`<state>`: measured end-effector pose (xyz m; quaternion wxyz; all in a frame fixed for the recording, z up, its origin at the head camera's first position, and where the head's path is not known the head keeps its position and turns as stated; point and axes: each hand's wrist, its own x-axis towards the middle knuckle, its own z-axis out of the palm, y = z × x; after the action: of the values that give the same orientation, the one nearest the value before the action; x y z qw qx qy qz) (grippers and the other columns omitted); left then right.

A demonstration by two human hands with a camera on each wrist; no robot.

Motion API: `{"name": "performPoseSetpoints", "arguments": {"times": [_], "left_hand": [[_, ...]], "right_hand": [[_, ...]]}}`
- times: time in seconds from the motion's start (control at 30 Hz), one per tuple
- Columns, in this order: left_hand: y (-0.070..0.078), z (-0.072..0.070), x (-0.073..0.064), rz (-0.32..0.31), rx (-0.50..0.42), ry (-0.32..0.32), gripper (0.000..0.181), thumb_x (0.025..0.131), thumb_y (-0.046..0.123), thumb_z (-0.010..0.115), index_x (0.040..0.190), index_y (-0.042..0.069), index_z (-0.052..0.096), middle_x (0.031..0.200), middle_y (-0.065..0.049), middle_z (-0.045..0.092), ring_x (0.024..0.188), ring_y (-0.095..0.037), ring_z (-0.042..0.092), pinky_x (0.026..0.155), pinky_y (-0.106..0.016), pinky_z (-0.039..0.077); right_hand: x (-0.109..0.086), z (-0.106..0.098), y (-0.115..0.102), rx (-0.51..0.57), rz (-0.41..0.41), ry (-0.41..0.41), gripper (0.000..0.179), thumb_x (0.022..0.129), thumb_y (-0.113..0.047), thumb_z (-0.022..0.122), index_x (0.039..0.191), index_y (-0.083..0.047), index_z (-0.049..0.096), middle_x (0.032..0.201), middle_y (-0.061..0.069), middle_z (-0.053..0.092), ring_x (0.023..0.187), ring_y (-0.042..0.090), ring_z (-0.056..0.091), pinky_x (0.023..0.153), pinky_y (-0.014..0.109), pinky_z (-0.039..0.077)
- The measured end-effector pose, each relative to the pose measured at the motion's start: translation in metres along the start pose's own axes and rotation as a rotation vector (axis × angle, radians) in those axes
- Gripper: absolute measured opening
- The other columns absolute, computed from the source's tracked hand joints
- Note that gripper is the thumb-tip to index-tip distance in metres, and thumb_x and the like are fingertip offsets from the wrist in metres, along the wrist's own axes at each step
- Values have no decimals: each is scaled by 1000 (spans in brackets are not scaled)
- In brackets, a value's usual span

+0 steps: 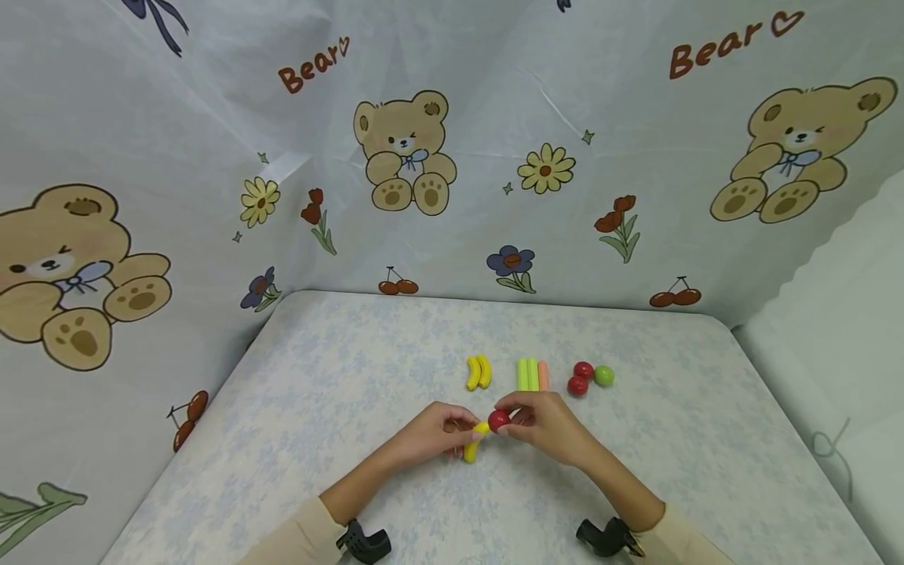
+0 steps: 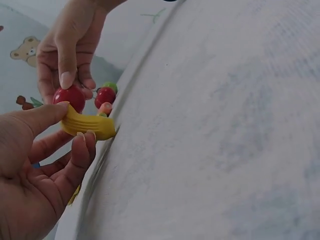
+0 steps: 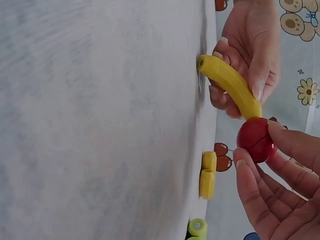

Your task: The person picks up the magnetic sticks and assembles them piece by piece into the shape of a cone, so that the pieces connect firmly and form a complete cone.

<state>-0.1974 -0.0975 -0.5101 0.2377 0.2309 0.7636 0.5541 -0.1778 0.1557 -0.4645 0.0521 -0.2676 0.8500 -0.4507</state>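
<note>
My left hand pinches a yellow toy banana between thumb and fingers. My right hand holds a shiny red ball by its fingertips, with a dark line across it. In the right wrist view the ball touches one end of the banana. The banana's other end shows a small dark hole. Both things are held just above the table, in front of the other toy pieces. In the left wrist view the left thumb and fingertips press the banana from both sides.
Behind the hands lie two yellow bananas, green sticks and a pink stick. Two red balls and a green ball sit farther right. A bear-printed cloth hangs behind the pale table.
</note>
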Motion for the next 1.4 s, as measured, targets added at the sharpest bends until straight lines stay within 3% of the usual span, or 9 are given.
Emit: {"name": "performPoseSetpoints", "arguments": {"times": [0.3, 0.57, 0.77, 1.0, 1.23, 1.4], "left_hand": [[-1, -4, -1, 55, 234, 99, 15, 95, 27, 74, 105, 16, 78, 80, 7, 69, 62, -8, 60, 55, -23, 50], [-6, -8, 3, 74, 298, 125, 13, 96, 22, 74, 102, 12, 79, 75, 9, 67, 57, -5, 57, 51, -21, 48], [-9, -11, 2, 50, 287, 117, 18, 94, 22, 76, 105, 9, 80, 67, 5, 68, 48, -10, 59, 46, -24, 49], [-22, -16, 3, 36, 139, 121, 17, 92, 28, 78, 103, 16, 81, 66, 2, 72, 45, -15, 60, 43, -30, 52], [-24, -16, 4, 18, 85, 112, 12, 90, 27, 80, 99, 19, 81, 71, -1, 72, 46, -15, 60, 44, -28, 52], [-23, -16, 4, -17, 68, 116, 10, 90, 27, 81, 96, 20, 80, 71, -3, 71, 46, -14, 60, 44, -27, 51]], "right_hand": [[18, 7, 7, 0, 45, -59, 22, 87, -6, 80, 108, -1, 74, 99, 5, 74, 80, 17, 70, 67, 23, 57], [31, 16, 14, -74, 60, -107, 23, 85, -7, 82, 106, -2, 74, 93, 4, 73, 74, 14, 65, 63, 22, 54], [37, 20, 13, -78, 79, -116, 22, 85, -5, 82, 105, -2, 75, 95, 3, 73, 79, 16, 66, 66, 22, 54], [43, 17, 11, -113, 89, -110, 22, 86, -9, 82, 107, -2, 75, 94, 2, 73, 82, 14, 66, 70, 22, 55], [58, -3, 13, -201, 131, 4, 20, 89, -10, 79, 107, -1, 75, 87, 0, 71, 78, 15, 64, 66, 26, 56], [77, -14, 20, -263, 183, 55, 20, 90, -11, 78, 107, 0, 75, 87, 3, 70, 79, 17, 63, 70, 31, 58]]}}
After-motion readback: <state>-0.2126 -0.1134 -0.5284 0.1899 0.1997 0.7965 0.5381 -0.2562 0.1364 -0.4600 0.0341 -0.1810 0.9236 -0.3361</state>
